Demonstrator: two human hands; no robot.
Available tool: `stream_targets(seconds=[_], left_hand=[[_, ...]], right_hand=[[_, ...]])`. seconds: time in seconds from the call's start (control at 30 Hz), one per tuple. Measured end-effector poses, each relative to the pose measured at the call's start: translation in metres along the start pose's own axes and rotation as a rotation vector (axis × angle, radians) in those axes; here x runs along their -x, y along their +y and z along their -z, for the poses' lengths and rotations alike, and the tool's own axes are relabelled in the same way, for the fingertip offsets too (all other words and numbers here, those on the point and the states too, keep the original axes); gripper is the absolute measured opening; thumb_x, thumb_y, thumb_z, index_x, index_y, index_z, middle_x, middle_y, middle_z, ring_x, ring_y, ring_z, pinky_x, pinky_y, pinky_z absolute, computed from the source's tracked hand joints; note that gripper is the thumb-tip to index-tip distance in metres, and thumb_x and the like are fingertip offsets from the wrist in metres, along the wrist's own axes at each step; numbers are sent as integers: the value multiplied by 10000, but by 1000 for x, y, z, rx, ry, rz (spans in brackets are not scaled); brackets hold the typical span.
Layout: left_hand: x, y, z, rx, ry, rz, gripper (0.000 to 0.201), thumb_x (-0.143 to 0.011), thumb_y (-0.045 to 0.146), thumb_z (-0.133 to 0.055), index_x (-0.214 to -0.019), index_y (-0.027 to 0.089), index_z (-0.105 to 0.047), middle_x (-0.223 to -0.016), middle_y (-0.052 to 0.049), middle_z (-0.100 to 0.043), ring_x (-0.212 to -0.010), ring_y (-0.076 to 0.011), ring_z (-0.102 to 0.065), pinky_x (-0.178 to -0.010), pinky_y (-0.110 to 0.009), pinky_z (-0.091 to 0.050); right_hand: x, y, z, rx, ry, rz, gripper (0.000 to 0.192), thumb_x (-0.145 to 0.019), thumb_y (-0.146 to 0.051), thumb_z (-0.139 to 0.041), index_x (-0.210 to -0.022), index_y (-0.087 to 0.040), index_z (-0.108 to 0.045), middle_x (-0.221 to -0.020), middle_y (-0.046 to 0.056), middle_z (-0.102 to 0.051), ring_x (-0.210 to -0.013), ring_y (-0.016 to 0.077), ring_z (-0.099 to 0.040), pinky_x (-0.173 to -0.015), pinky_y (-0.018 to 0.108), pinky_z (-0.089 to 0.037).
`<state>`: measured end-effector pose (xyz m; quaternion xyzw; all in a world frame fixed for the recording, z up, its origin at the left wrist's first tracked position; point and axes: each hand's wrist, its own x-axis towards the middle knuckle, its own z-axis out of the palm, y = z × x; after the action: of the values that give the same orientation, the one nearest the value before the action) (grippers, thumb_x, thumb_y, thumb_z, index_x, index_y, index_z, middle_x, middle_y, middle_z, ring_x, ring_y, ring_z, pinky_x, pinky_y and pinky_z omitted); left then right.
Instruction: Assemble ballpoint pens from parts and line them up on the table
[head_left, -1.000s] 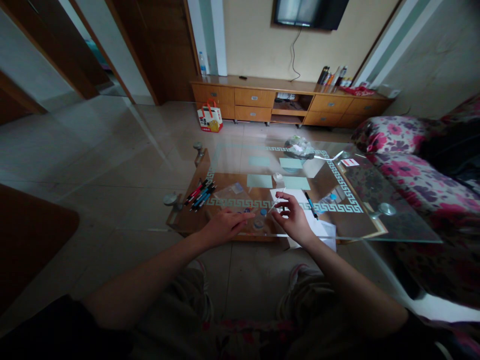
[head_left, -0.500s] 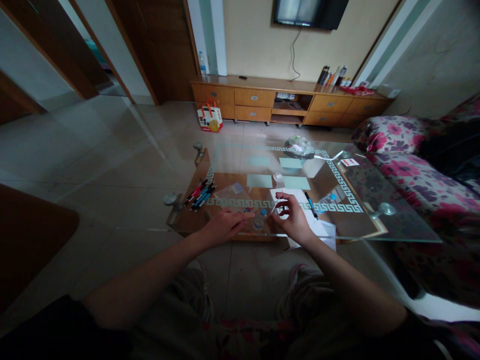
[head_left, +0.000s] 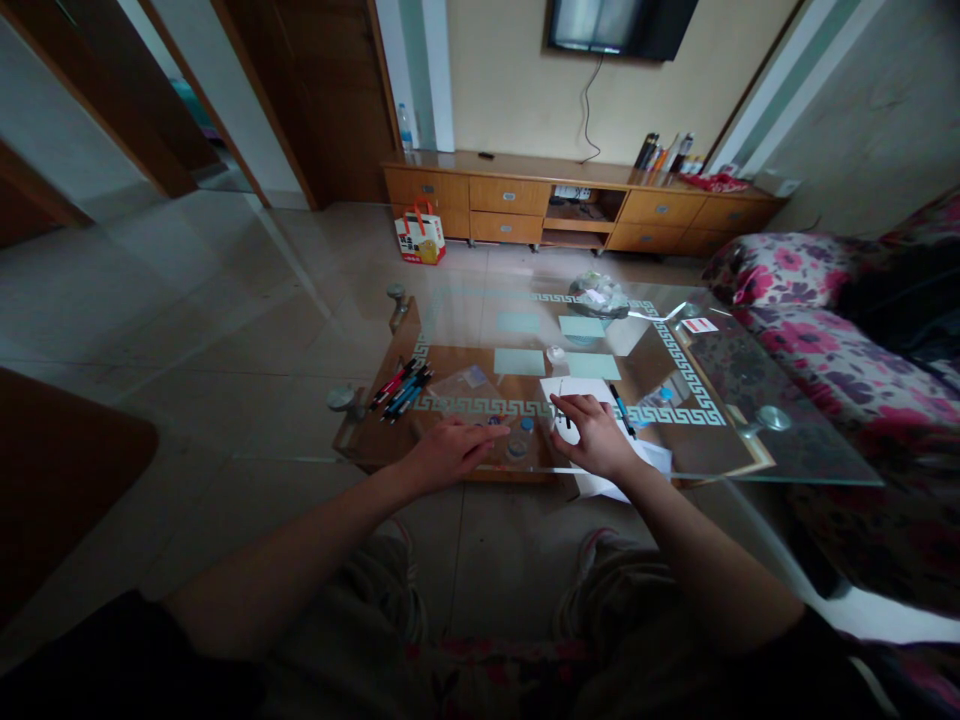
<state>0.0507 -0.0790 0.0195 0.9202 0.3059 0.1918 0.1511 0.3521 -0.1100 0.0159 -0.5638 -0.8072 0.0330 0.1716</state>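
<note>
My left hand [head_left: 454, 450] rests at the near edge of the glass table [head_left: 465, 300], fingers stretched out to the right. Just past its fingertips is a small clear bottle with a blue cap [head_left: 520, 440]. My right hand [head_left: 596, 435] is over a white sheet of paper [head_left: 570, 388], thumb and forefinger apart, with nothing visible between them. Some dark marks show on the sheet beside the fingers, too small to make out. A blue and black pen [head_left: 622, 408] lies right of that hand. A clear plastic sleeve [head_left: 465, 385] lies beyond my left hand.
Several pens [head_left: 401, 390] lie in a bunch at the table's left. Another blue-capped bottle [head_left: 664, 398] lies to the right. A plastic bag [head_left: 598, 293] and a small card [head_left: 700, 325] are farther back. A floral sofa [head_left: 817, 340] borders the right side.
My right hand has shifted slightly right and its fingers have spread. The thin white strip seen at its fingertips before no longer shows there. My left hand has stayed put.
</note>
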Motion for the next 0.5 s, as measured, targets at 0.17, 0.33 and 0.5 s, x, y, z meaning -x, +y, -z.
stream_targets(seconds=[0.17,0.33,0.5], left_hand=[[0,0,-1,10,10,-7,354,-989,286,-477,-1315,284,-616,-1080,-15,-742,-811,-151,-643,-843,-285,-477],[0,1,0,18,11,6,363,-986,285,-477,-1323,296,-610,-1085,-15,-741,-829,-157,-646,-838,-284,-475],[0,0,0,31,5,9,364,-984,287,-478,-1322,297,-614,-1072,-20,-744,-827,-167,-637,-843,-294,-469]], right_hand=[[1,-2,0,137,-109,33,563,-907,-415,-560,-1422,-195,-501,-1286,140,-588,-1174,332,-460,-960,480,-333],[0,-3,-2,210,-168,13,539,-916,-416,-542,-1407,-197,-509,-1284,143,-562,-1166,322,-443,-965,468,-302],[-1,-3,-5,250,-197,-1,522,-931,-400,-518,-1416,-210,-497,-1301,155,-543,-1160,329,-436,-959,476,-295]])
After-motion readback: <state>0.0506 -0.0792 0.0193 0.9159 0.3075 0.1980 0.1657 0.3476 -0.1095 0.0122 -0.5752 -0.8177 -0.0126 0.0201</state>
